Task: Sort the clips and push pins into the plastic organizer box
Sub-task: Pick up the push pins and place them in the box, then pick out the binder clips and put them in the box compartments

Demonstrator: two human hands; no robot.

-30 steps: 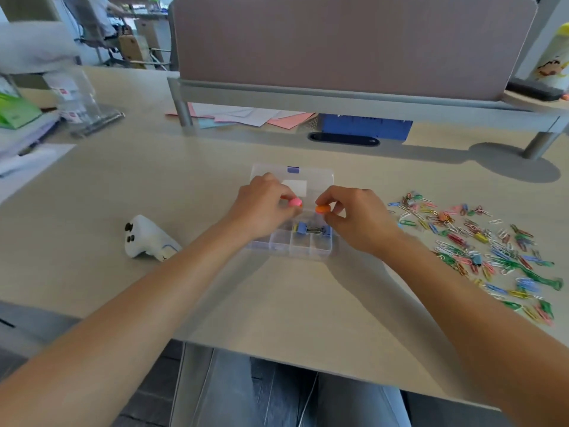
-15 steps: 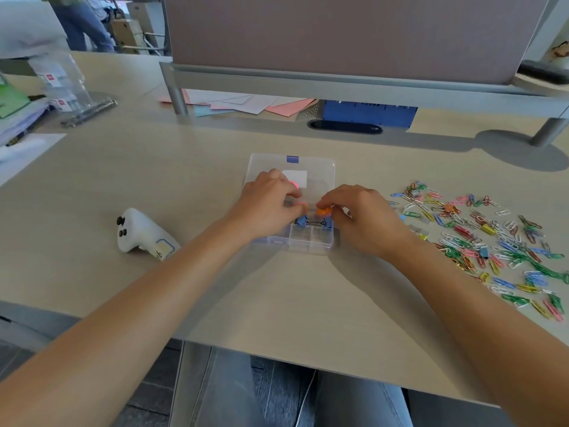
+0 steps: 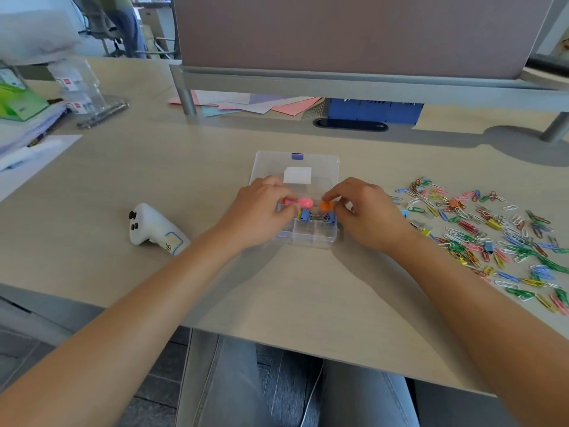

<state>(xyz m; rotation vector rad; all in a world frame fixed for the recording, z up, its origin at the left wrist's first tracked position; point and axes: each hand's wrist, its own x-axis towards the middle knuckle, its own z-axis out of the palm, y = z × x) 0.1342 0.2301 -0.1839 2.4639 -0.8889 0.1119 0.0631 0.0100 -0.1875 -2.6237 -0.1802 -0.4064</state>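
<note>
A clear plastic organizer box [image 3: 311, 238] lies open in the middle of the desk, its lid [image 3: 271, 161] folded back away from me. My left hand [image 3: 261, 208] pinches a pink push pin [image 3: 303, 202] over the box. My right hand [image 3: 366, 211] pinches an orange push pin [image 3: 325, 206] beside it. Blue binder clips [image 3: 317, 216] sit in a compartment just below the two pins. A large spread of coloured paper clips [image 3: 492, 238] lies on the desk to the right.
A white controller [image 3: 152, 229] lies on the desk left of the box. Coloured papers [image 3: 255, 104] and a blue box [image 3: 374, 110] sit under the grey partition [image 3: 354, 35]. Stacked papers [image 3: 27, 124] and a clear holder [image 3: 83, 90] stand at far left.
Both hands have stayed over the box holding their pins. They dipped toward the compartments half a second ago; now the pink and orange pins show again just above the blue binder clips.
</note>
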